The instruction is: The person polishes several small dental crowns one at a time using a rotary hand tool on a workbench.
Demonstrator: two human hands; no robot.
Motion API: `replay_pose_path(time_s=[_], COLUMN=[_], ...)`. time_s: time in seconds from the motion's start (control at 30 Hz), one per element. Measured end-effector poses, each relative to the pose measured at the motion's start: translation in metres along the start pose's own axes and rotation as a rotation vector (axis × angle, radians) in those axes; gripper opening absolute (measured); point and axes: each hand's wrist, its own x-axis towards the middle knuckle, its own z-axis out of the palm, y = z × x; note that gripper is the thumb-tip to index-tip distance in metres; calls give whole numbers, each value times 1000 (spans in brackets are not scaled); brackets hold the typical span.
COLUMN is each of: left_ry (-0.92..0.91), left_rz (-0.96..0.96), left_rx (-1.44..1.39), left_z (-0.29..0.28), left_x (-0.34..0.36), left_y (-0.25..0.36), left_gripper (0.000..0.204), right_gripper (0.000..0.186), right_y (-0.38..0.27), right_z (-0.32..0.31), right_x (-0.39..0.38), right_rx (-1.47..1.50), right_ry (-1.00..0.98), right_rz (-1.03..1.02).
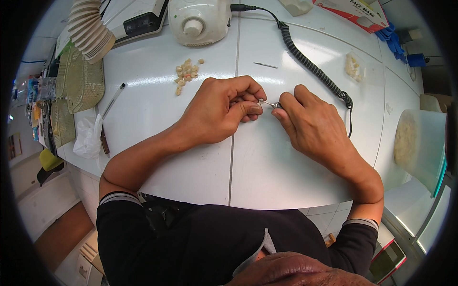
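Observation:
My left hand (220, 108) rests on the white table (267, 162) with its fingers pinched on a small piece, mostly hidden by the fingertips. My right hand (312, 123) grips a slim metal handpiece (275, 105) whose thin tip points left and meets the left fingertips. A black coiled cable (305, 59) runs from the handpiece area up to a white motor unit (199, 21) at the table's back. A pile of small beige tooth-like pieces (186, 74) lies just beyond my left hand.
A thin metal pin (265, 65) lies on the table behind my hands. A pen (113, 99) and a crumpled plastic bag (88, 138) sit at the left. A ribbed hose (90, 28) hangs at the back left. A clear tray of small pieces (354, 66) sits at the right.

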Motion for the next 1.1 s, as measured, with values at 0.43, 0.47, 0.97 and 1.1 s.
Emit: replay_pose_path(time_s=[0.43,0.47,0.97,1.1], left_ry=[-5,-6,-9,-14], left_rz=[8,7,-3,5], left_rx=[24,24,27,34], left_z=[-1,-1,0,-1], left_x=[0,0,0,0], left_y=[2,2,3,2], left_gripper=[16,16,16,16], right_gripper=[32,32,32,32], right_y=[1,1,1,1], right_z=[0,0,0,0], right_x=[0,0,0,0], right_rx=[-7,-7,-1,-3], right_ry=[1,0,0,3], right_rz=[-9,-9,-10,-14])
